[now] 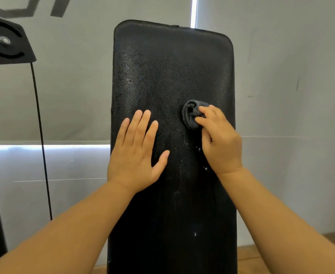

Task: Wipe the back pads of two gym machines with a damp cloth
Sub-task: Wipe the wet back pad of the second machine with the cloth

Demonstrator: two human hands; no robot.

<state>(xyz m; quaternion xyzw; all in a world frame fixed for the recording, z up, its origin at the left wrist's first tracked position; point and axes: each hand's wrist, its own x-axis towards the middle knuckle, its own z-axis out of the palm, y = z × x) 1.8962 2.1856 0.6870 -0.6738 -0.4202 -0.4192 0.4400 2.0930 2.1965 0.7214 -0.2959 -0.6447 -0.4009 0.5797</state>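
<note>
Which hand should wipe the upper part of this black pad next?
The right hand. It already grips the bunched dark cloth against the back pad, just below the unwiped top. The left hand lies flat, holding nothing.

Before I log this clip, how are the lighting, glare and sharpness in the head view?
Head view: bright strips of daylight at the blind edges blow out; the black back pad is dark but shows sheen and droplets on its grain; left hand, right hand and cloth are reasonably sharp; wide-angle bending shows at the edges.
</note>
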